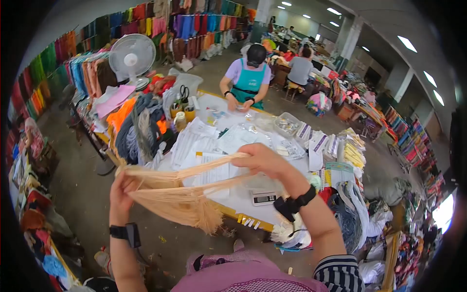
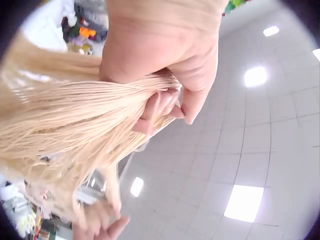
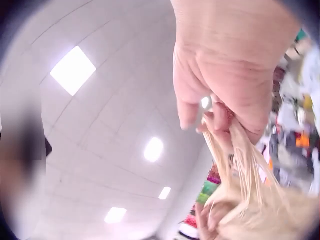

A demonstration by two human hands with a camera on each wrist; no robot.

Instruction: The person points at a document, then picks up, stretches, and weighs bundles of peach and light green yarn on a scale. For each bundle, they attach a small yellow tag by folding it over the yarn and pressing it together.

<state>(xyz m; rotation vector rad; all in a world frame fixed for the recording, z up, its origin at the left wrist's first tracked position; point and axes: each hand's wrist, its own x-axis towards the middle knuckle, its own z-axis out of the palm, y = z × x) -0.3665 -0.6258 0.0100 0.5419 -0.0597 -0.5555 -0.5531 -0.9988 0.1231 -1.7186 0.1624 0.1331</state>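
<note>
A skein of pale peach yarn point(image 1: 199, 211) is stretched between both hands above the front edge of the table. My left hand point(image 1: 122, 190) grips one end of it, and the left wrist view shows the fingers of the left hand point(image 2: 160, 50) curled into the gathered strands point(image 2: 70, 115). At the other end, my right hand point(image 1: 266, 160) holds a thinner part of the loop. In the right wrist view the strands point(image 3: 250, 175) run over the curled fingers of the right hand point(image 3: 230, 75). Loose yarn hangs below in the middle.
Papers point(image 1: 189, 141), a small digital scale point(image 1: 264, 197) and a clear container point(image 1: 287, 124) lie on the white table. Grey yarn point(image 1: 141, 129) is heaped at the left, beside a fan point(image 1: 131, 58). Across the table a person in a green apron point(image 1: 249, 82) works with both hands.
</note>
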